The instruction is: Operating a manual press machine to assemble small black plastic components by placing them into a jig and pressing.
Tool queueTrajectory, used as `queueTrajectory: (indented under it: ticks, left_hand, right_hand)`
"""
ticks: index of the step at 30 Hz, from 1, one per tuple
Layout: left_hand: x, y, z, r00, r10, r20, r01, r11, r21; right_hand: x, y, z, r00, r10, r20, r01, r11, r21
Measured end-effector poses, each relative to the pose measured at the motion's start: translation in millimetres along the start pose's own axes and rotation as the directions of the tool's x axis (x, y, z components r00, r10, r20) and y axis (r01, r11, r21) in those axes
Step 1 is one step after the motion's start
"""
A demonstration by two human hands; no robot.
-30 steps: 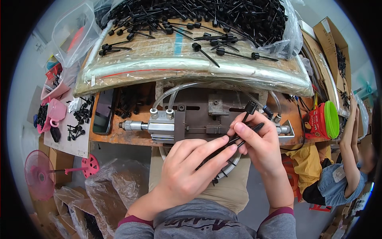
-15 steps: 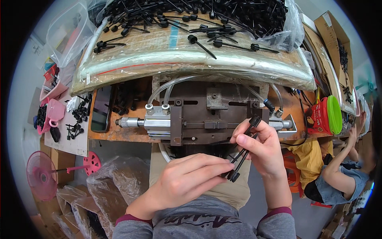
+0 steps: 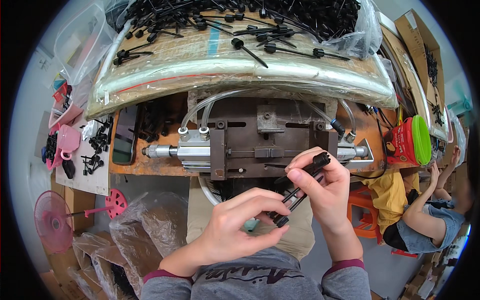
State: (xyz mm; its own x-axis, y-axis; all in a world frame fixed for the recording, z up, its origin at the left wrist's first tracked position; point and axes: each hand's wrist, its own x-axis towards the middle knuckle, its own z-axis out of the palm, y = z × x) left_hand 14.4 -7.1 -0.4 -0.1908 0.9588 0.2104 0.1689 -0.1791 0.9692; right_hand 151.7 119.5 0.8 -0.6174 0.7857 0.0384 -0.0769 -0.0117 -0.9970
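Observation:
My right hand (image 3: 322, 187) pinches several thin black plastic stems with ribbed knob ends. One knob (image 3: 321, 160) sticks out above the fingers, and the stems slant down to the left. At the lower end of the bundle, more black knobs (image 3: 279, 219) lie between the curled fingers and thumb of my left hand (image 3: 240, 222). Its fingertips are partly hidden behind the stems. Both hands are over my lap, just in front of a dark metal fixture (image 3: 270, 135) with a small block (image 3: 269, 152) at its middle.
Silver cylinders (image 3: 195, 156) with clear hoses flank the fixture. Behind it, a plastic-wrapped cardboard surface (image 3: 170, 65) carries a heap of black stems (image 3: 310, 17). A phone (image 3: 125, 135) lies left; a red bucket (image 3: 402, 142) with green rim stands right. Another person (image 3: 430, 225) sits far right.
My left hand's fingers have spread from nearly flat into a curl around the lower knobs. The upper knob in my right hand has tipped to the right and slightly down.

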Motion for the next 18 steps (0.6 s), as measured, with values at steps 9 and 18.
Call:
queueTrajectory:
  ticks: [9,18]
  left_hand:
    - [-14.9,-14.6,-4.3,0.931,-0.358,0.074,0.353,0.829,-0.434]
    - [-18.6,-28.3,6.8,0.940,-0.324,0.104,0.318,0.731,-0.604]
  right_hand:
    - [4.1,4.3,-5.0,0.949,-0.271,-0.162,0.273,0.962,-0.008]
    - [-14.5,16.3,-13.1,0.502,-0.705,0.502,0.732,0.037,-0.680]
